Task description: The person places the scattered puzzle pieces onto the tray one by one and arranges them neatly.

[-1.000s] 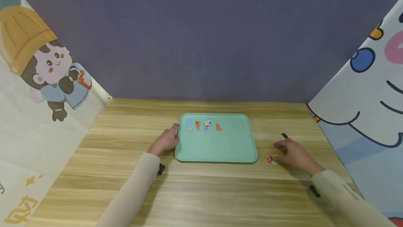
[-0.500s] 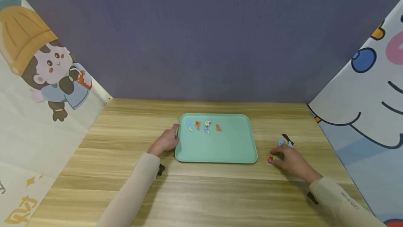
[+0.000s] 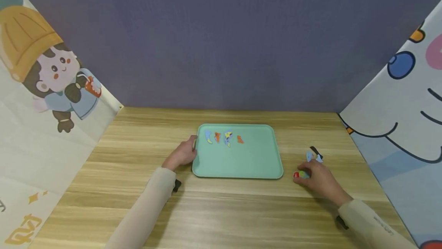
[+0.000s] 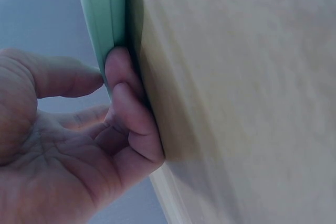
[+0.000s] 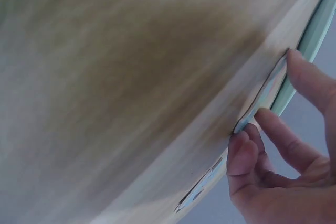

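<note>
My left hand grips the left rim of a pale green tray. In the left wrist view its thumb touches the tray's edge from one side and curled fingers press from the other. Right of the tray, my right hand pinches a small flat cut-out piece printed red and green. The right wrist view shows this thin piece edge-on, thumb at one end and fingertips at the other, close over the wood. Just behind the right hand lie light blue flat pieces and a narrow black strip.
Along the tray's far side lie a blue piece, an orange piece, a yellow and purple piece and another orange piece. The wooden table meets a dark back wall. Cartoon-printed panels stand at both sides.
My right hand has shifted slightly left and closed its fingertips on the red and green piece, uncovering the blue pieces and black strip behind it. My left hand stays on the tray rim.
</note>
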The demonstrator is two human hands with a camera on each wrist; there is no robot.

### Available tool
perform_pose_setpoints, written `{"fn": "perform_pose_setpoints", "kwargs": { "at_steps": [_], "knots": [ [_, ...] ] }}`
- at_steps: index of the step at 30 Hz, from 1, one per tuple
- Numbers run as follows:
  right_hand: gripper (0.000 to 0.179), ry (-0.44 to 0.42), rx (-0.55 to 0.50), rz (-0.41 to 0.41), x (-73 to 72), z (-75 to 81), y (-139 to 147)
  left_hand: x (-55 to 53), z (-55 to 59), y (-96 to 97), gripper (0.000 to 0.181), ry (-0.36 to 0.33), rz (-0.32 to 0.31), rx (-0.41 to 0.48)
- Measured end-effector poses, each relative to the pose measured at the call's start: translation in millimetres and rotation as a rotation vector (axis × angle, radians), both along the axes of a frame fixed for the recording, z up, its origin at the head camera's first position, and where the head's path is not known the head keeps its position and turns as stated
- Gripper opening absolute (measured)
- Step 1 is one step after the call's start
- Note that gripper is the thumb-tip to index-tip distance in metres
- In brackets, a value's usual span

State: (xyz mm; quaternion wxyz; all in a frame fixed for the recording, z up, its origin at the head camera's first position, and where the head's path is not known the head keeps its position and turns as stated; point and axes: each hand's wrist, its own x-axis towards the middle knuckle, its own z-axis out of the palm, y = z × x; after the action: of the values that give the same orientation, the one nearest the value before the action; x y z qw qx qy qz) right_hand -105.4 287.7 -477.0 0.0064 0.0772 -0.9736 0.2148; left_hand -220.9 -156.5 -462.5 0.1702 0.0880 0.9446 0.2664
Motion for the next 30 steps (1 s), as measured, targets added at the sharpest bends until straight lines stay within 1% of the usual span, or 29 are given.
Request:
{"fn": "perform_pose_setpoints", "kwargs": {
  "at_steps": [4, 7, 11, 14, 16, 18, 22, 24, 27, 30],
  "knots": [
    [0.039, 0.028, -0.001, 0.017, 1.9, -0.9, -0.8, -0.1, 0.6, 0.3, 0.059, -0.004, 0.003, -0.002],
    [0.036, 0.049, -0.010, 0.051, 3.6, -1.5, -0.8, 0.3, 1.2, 0.6, 0.059, -0.007, 0.004, -0.001],
    [0.032, 0.053, -0.019, 0.108, 4.4, -1.8, 1.4, 0.9, 1.8, 1.0, 0.059, -0.008, 0.001, 0.003],
    [0.033, 0.064, -0.014, 0.160, 4.4, -1.3, 4.4, 0.9, 1.6, 1.1, 0.059, -0.011, 0.004, 0.004],
    [0.035, 0.068, -0.012, 0.170, 4.7, -0.7, 5.8, 0.7, 1.4, 1.0, 0.059, -0.015, 0.006, 0.007],
    [0.039, 0.059, -0.009, 0.140, 5.8, -0.2, 6.1, 0.7, 1.0, 0.7, 0.059, -0.017, 0.005, 0.011],
    [0.063, 0.018, -0.005, 0.021, 8.7, -1.5, 1.9, 0.7, 1.1, 0.5, 0.059, -0.012, 0.000, 0.017],
    [0.069, -0.007, -0.004, -0.028, 10.3, -2.2, -1.9, 0.8, 1.5, 0.5, 0.059, -0.009, 0.000, 0.020],
    [0.070, -0.014, -0.011, -0.062, 11.9, -2.1, -7.3, 0.9, 1.8, 0.5, 0.059, -0.009, 0.002, 0.018],
    [0.065, -0.004, -0.004, -0.069, 11.8, -1.2, -11.0, 0.8, 1.6, 0.6, 0.059, -0.012, 0.006, 0.020]
  ]
}}
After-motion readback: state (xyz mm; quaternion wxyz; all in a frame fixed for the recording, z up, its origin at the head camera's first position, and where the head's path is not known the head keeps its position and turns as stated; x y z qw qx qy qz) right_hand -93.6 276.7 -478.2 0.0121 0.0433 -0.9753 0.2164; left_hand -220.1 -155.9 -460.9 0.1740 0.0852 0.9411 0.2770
